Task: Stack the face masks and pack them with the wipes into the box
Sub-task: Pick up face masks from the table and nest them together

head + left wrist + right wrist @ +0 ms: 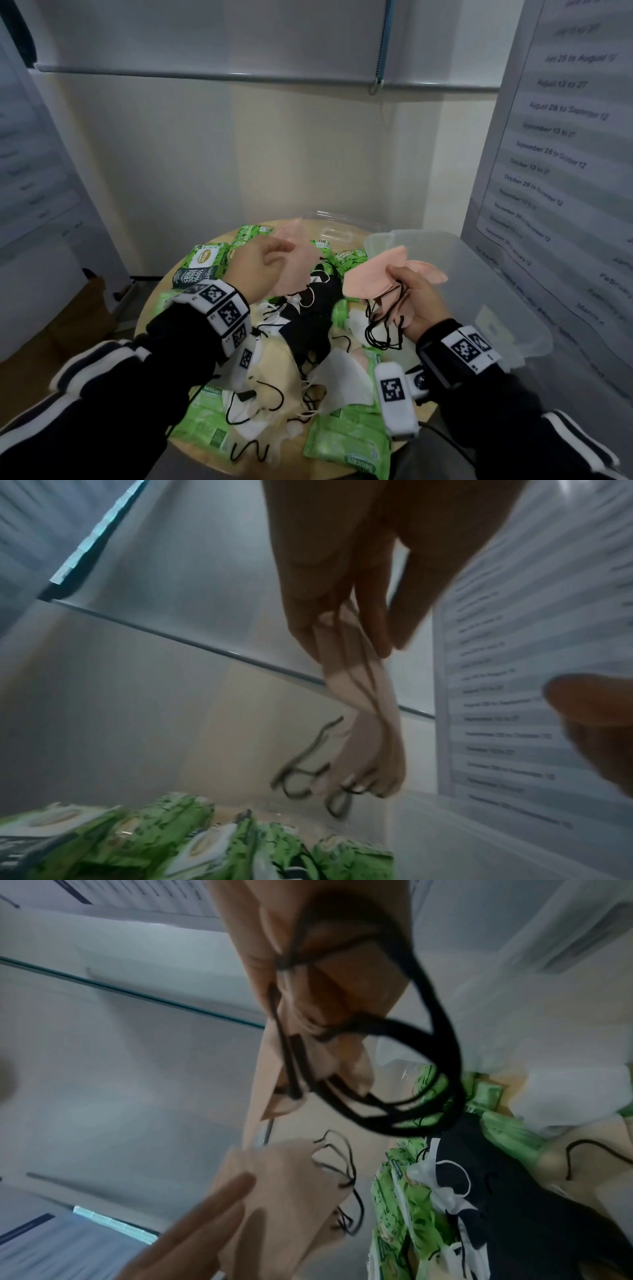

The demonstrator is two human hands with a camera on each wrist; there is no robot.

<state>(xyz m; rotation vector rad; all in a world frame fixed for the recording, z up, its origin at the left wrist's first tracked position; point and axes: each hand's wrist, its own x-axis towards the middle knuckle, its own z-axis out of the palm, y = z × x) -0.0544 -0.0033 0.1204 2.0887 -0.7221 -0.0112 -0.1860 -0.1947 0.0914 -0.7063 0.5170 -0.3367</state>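
My left hand [263, 263] is raised over the round table and pinches one pink face mask [295, 253] by its edge; in the left wrist view that mask [363, 723] hangs from my fingers with its dark ear loops dangling. My right hand [411, 294] grips a small bunch of pink masks [373, 274] with black ear loops [383, 329] hanging below; the right wrist view shows these loops [428, 1069] close up. Black, white and cream masks [308, 329] lie heaped on the table among green wipe packs [202, 263]. The clear plastic box [455, 274] stands at the right.
The box's clear lid [342, 229] lies at the table's far edge. More green wipe packs [346, 445] sit near the front edge. A white wall is behind, and a paper-covered panel [565, 154] rises close on the right. A brown carton [85, 308] stands on the floor at left.
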